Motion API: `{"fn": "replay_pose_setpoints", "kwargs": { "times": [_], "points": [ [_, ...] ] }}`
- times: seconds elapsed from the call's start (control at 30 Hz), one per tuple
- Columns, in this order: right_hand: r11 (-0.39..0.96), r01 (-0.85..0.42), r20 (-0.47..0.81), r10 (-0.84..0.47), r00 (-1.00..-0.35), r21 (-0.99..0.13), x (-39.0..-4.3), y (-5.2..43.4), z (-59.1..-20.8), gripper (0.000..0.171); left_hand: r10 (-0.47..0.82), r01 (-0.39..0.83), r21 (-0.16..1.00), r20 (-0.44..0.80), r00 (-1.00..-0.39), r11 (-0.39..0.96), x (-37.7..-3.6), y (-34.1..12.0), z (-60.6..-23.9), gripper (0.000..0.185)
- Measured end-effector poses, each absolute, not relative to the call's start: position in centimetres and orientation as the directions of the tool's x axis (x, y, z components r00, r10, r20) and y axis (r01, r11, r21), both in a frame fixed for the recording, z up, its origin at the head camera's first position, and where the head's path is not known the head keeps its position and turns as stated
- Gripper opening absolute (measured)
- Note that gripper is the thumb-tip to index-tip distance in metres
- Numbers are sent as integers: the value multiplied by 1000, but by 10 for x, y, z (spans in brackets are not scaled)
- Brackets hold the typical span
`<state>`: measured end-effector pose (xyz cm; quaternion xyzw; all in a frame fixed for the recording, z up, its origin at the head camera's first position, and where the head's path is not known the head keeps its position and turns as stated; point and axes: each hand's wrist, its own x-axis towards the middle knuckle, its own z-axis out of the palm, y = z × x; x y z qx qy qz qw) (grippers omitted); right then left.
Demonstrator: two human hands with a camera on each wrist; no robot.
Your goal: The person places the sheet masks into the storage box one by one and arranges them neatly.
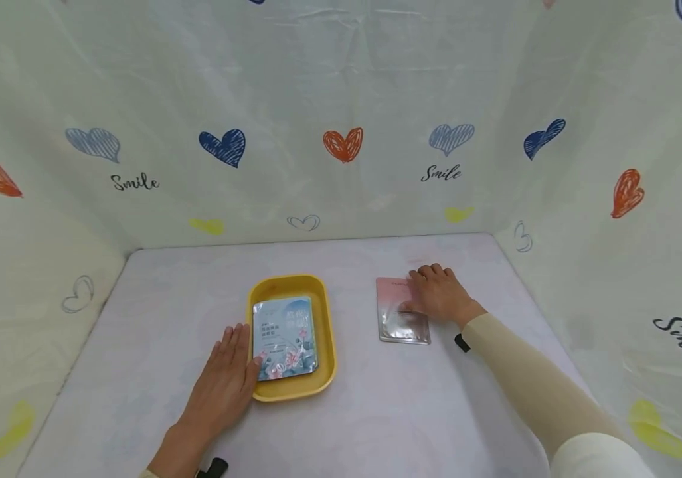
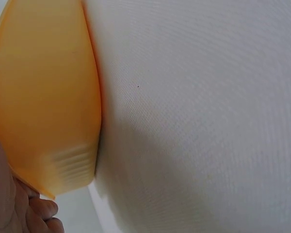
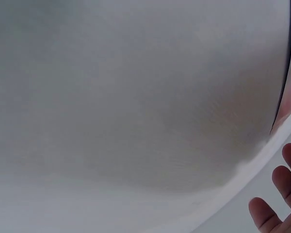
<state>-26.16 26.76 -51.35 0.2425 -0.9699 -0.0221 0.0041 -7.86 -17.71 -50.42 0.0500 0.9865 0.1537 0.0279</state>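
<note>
A yellow tray stands left of the middle of the table, holding a blue sachet printed with pink flowers. My left hand lies along the tray's left side, fingers straight, with the thumb at the rim near the sachet. In the left wrist view, fingers show beside the tray wall. To the right, a pink and silver sachet lies flat. Over its upper right part is my right hand, covering that corner, thumb across the sachet. Spread, loosely bent fingers appear in the right wrist view.
The table is covered with a pale cloth. Behind it and at both sides hang pale sheets printed with hearts and "Smile". A strap end shows dark at each wrist.
</note>
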Motion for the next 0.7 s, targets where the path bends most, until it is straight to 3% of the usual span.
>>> {"fn": "replay_pose_setpoints", "kwargs": {
  "times": [0.57,0.7],
  "points": [
    [913,-407,-89,-408,-909,-25,-278,260,-521,89,105,92,314,-25,-994,945,-78,-179,-506,75],
    [939,-318,-132,-335,-933,-135,-279,259,-519,89,110,99,329,-16,-994,939,-78,-179,-506,74]
  ]
}}
